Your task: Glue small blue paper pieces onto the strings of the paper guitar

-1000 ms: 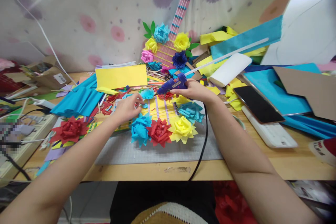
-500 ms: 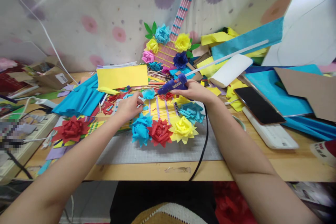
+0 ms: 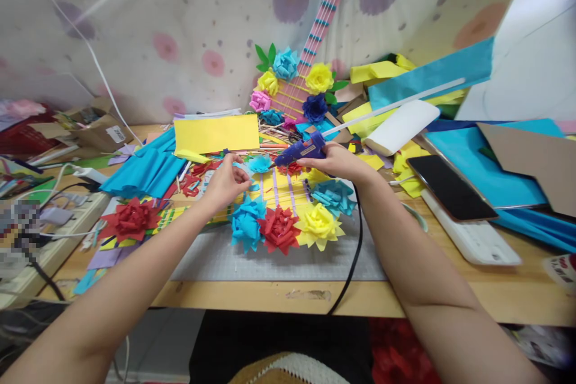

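Note:
My right hand (image 3: 339, 162) is wrapped round a blue hot glue gun (image 3: 300, 150) with a long white glue stick out of its back. Its nozzle points left, close beside a light blue paper flower (image 3: 260, 163). My left hand (image 3: 227, 181) is closed at the left of that flower, fingertips curled together; what they pinch, if anything, is hidden. Below both hands lies a yellow paper guitar (image 3: 270, 186) with purple strips. Along its near edge sit a blue paper flower (image 3: 248, 222), a red paper flower (image 3: 279, 230) and a yellow paper flower (image 3: 319, 225).
A grey cutting mat (image 3: 216, 264) lies under the guitar. The gun's black cord (image 3: 355, 258) hangs over the table edge. At right are a phone (image 3: 450, 187) and blue paper (image 3: 486, 156). A pink paper guitar (image 3: 315, 30) leans at the back. Yellow card (image 3: 216, 134) lies behind my left hand.
The whole view has shifted slightly, so things appear a little lower and further right. The glue gun's nozzle is a little closer to the light blue flower. My left hand stays beside it.

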The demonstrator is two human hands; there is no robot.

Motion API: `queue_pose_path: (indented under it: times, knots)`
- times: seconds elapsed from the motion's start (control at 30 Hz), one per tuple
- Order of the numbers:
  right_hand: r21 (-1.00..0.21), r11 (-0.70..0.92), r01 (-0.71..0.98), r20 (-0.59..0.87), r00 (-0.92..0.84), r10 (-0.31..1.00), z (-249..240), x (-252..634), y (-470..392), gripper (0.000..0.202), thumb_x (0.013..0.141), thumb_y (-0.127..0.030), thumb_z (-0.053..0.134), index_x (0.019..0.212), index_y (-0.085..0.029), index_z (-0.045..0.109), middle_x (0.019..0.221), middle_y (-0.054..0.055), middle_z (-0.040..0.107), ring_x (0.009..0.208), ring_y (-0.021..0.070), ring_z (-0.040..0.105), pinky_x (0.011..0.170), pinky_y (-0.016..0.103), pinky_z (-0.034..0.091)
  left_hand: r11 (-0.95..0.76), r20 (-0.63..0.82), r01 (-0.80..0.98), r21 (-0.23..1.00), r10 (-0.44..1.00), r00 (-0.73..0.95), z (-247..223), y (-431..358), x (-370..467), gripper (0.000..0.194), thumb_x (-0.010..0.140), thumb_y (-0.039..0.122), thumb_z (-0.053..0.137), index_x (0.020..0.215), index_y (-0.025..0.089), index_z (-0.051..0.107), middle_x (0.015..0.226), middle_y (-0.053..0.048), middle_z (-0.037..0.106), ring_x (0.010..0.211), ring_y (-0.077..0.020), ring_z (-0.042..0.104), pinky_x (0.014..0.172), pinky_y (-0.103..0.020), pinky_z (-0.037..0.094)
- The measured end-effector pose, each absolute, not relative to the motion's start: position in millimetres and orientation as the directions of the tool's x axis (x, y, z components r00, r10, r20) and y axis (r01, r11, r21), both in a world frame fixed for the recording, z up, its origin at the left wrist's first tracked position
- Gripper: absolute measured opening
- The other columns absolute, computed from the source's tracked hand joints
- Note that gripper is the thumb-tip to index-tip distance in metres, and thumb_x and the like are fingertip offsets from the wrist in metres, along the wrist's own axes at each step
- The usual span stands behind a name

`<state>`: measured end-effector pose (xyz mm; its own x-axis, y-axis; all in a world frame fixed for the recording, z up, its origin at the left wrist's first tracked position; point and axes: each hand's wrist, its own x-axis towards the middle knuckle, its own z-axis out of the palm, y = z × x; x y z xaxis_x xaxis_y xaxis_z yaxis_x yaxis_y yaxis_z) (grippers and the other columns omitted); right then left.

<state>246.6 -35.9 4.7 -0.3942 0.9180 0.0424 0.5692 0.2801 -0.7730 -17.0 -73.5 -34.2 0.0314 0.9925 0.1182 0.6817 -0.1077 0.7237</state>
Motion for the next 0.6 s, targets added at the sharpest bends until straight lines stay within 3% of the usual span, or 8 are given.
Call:
queue_pose_path:
  times: [0.4, 0.6]
  knots:
    - [-0.756, 0.279, 0.592, 0.035, -0.389, 0.920, 4.1, 245.1, -35.8, 0.051, 0.067, -0.057, 0.062, 0.095, -0.015, 0.068, 0.074, 0.003, 0.061, 0.066, 0.0140, 0.053, 0.065, 0.027, 0.042, -0.079, 0.104, 0.584, 0.808, 0.995, -0.009, -37.0, -72.8, -15.1, 0.054, 0.055, 0.024, 0.072, 0.098, 0.022, 0.040, 0.070, 0.005, 0.057, 0.064, -0.0127, 0.058, 0.060, -0.025, 0.046]
    - [-0.745, 0.281, 0.605, 0.043, -0.376, 0.926, 3.0, 245.6, -35.2, 0.052, 0.067, -0.057, 0.062, 0.096, -0.015, 0.068, 0.076, 0.003, 0.063, 0.071, 0.0154, 0.056, 0.067, 0.027, 0.043, -0.022, 0.083, 0.614, 0.789, 0.994, -0.071, -38.0, -71.0, -19.2, 0.047, 0.058, 0.026, 0.072, 0.098, 0.022, 0.048, 0.070, 0.003, 0.060, 0.064, -0.0146, 0.061, 0.058, -0.024, 0.046]
